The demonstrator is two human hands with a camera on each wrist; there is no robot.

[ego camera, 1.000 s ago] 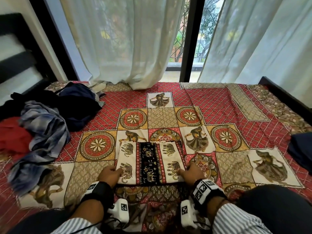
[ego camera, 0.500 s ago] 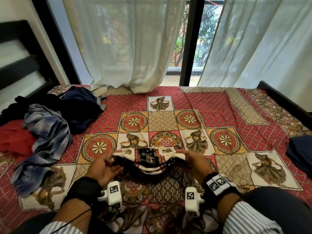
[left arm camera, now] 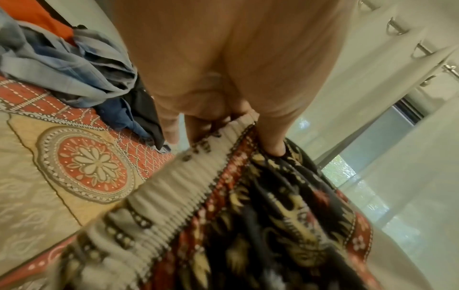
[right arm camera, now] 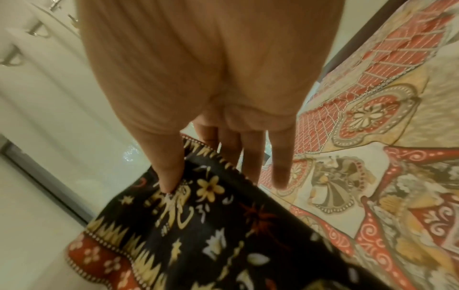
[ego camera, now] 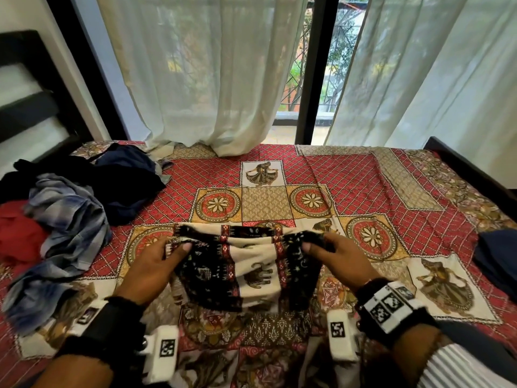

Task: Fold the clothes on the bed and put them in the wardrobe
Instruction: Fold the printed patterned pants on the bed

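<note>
Right now I hold the folded printed garment (ego camera: 246, 264) up off the bedspread (ego camera: 363, 175), my left hand (ego camera: 151, 270) pinching its left top corner, thumb over the ribbed waistband (left arm camera: 178, 184), my right hand (ego camera: 338, 259) pinching the right top corner, thumb on top, fingers behind. It hangs between both hands, sagging mid-span: soft, light, limp, probably unfolds if let slack. Best grip: the top edge, both corners, all layers together. Unfolded clothes pile (ego camera: 64, 219) lies left of the garment, well apart.

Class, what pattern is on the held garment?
Black and cream panels with elephants on the garment, red borders; best in the head view.
</note>
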